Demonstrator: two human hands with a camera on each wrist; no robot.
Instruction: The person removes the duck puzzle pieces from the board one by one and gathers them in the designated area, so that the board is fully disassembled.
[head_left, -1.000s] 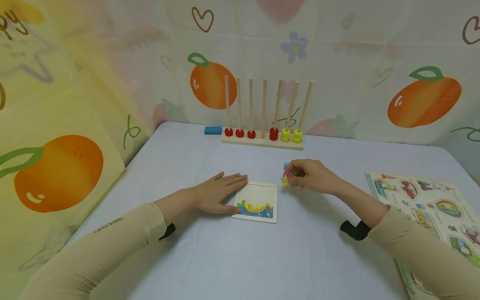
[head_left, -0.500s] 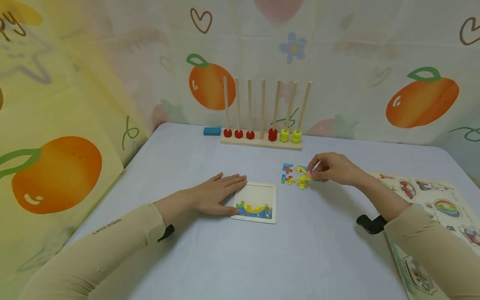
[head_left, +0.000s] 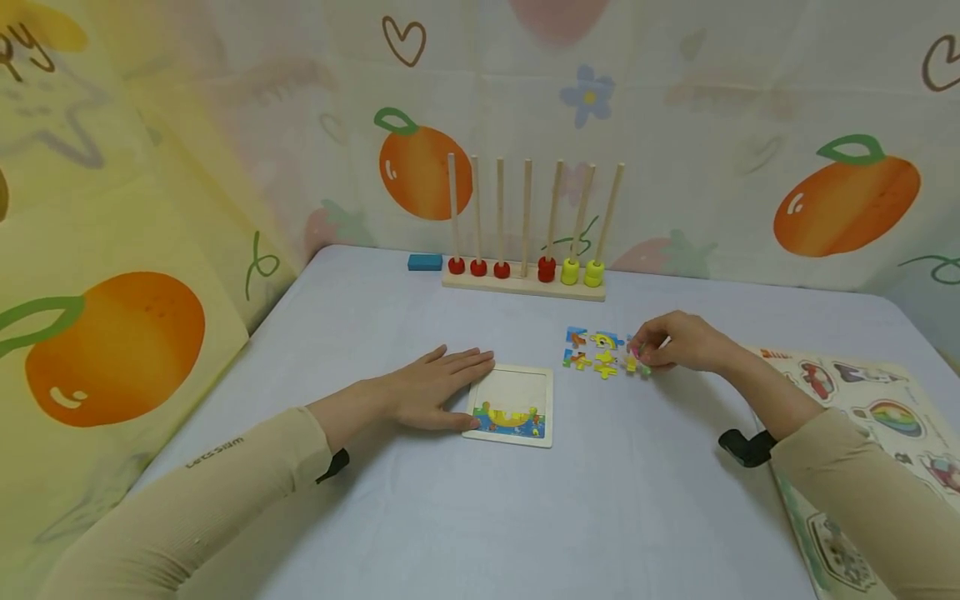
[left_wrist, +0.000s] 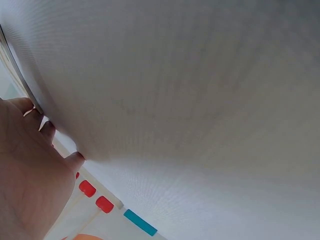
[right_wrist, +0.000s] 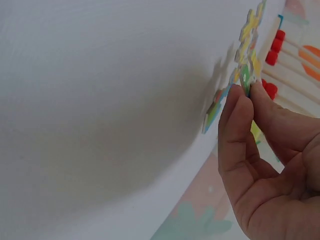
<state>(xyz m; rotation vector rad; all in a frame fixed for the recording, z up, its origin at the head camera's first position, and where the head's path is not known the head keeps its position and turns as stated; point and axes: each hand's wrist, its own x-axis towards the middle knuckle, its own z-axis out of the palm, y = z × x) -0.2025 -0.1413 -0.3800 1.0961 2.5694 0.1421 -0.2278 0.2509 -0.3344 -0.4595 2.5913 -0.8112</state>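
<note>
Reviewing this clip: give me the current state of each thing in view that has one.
Left hand: fingers extended, at the frame's left edge
Right hand: pinching a piece
Pinched piece: between thumb and fingers
Puzzle frame: flat, near part filled, far part unfilled
Loose pieces: outside the frame, to its right
Bead rack: upright, fourth rod from left bare, others beaded
Picture board: flat, partly hidden by the right arm

White table [head_left: 525, 517], puzzle tray [head_left: 513, 386], loose pieces [head_left: 606, 358], bead rack [head_left: 523, 285], block [head_left: 424, 262], picture board [head_left: 870, 400]
</note>
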